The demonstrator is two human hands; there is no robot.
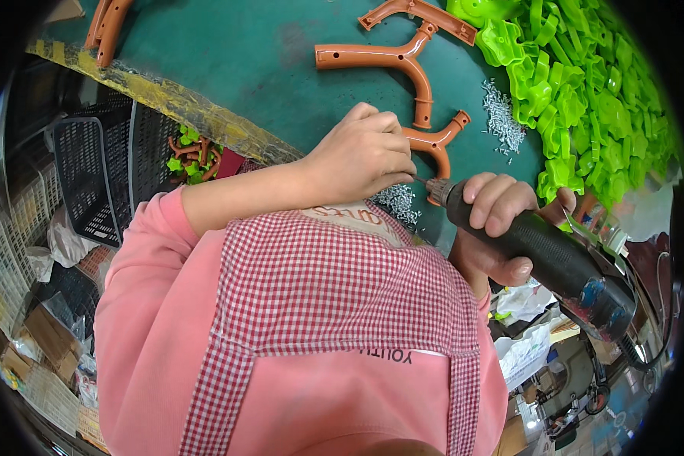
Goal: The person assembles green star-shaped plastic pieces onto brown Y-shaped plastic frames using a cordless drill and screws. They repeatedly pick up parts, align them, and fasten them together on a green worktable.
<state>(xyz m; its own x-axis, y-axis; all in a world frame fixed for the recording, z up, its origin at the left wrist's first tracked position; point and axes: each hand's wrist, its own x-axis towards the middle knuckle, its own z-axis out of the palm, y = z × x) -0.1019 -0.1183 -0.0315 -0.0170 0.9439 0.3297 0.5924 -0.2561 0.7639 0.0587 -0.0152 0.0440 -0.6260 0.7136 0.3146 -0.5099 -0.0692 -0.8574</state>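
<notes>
My right hand [501, 209] is wrapped around a black corded electric screwdriver [551, 247], its chuck and thin bit pointing left. My left hand [365, 156] is closed with the fingertips pinched at the tip of the bit; what they hold there is too small to make out. Just beyond, a brown plastic branch-shaped piece [433, 142] lies on the green table [258, 76], partly hidden by the left hand and the chuck. Another forked brown branch piece [372, 57] rests farther back, touching a channel-shaped brown piece [441, 21].
Small silver screws [501, 118] lie loose on the table, with a second heap of screws [397, 201] by my apron. Bright green leaf-shaped plastic parts [585, 99] pile up at right. Brown tubes [108, 30] sit at far left. Beside the table edge stands a black crate [91, 175].
</notes>
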